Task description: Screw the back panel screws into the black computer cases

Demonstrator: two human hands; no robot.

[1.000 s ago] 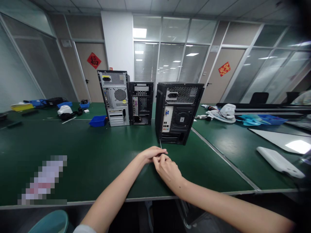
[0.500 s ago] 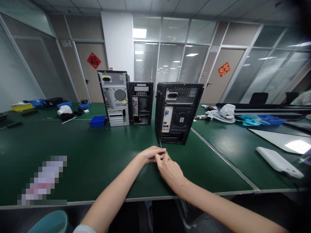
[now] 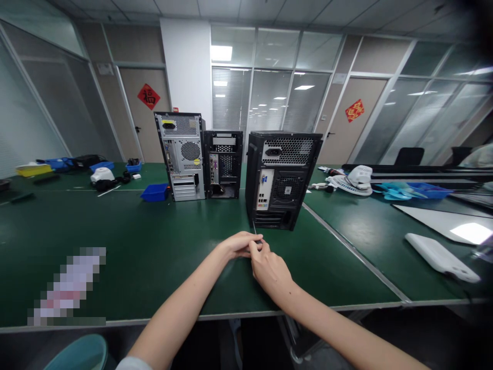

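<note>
A black computer case (image 3: 288, 180) stands upright on the green table, its rear panel toward me. At its lower left corner rests the tip of a screwdriver (image 3: 254, 227), whose thin metal shaft runs down into my hands. My left hand (image 3: 241, 243) is closed around the front of the screwdriver, fingers curled. Behind it my right hand (image 3: 267, 262) closes on the handle, fingertips pinched together. The handle is mostly hidden by my fingers. Both hands touch each other just in front of the case.
Two more computer cases, a silver-backed one (image 3: 185, 156) and a smaller black one (image 3: 227, 164), stand to the left, beside a blue tray (image 3: 154, 192). At the right lie a white plastic housing (image 3: 441, 257) and a white panel (image 3: 447, 223). A teal bin (image 3: 82, 354) is below the table edge.
My right hand has turned slightly around the handle and shifted a little to the right. My left hand and the computer case hold their places.
</note>
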